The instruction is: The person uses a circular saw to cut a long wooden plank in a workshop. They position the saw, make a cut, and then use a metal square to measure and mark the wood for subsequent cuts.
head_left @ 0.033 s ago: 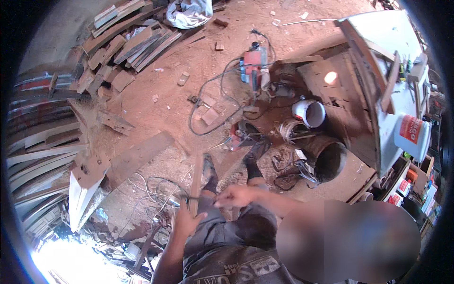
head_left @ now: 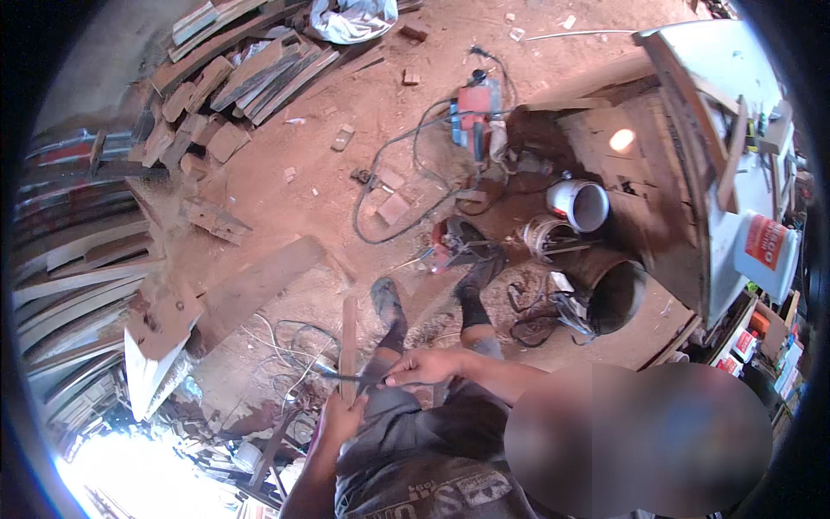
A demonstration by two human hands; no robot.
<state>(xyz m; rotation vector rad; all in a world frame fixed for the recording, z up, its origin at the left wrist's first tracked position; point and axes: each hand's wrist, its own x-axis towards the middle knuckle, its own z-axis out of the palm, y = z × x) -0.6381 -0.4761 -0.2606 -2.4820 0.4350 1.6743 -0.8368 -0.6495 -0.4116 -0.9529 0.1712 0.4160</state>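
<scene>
A narrow wooden strip [head_left: 348, 333] stands out from my left hand [head_left: 342, 417], whose fingers are wrapped around its lower end. My right hand [head_left: 422, 368] is closed on a thin dark bar-like tool [head_left: 344, 376], too small to name exactly. That tool lies crosswise against the strip, just above my left hand. Both hands are over my lap, close to my left thigh.
Corded red power tool [head_left: 471, 117] on the dirt floor, ahead. White bucket [head_left: 555, 203] and large drum [head_left: 596, 298] stand right of my feet. Wooden workbench [head_left: 683, 138] at far right. Stacked boards [head_left: 95, 259] fill the left; a wide plank [head_left: 259, 290] lies nearer.
The wooden strip and my left hand have shifted slightly left and closer to me. My right hand has come a little closer too, and more of the dark tool shows across the strip.
</scene>
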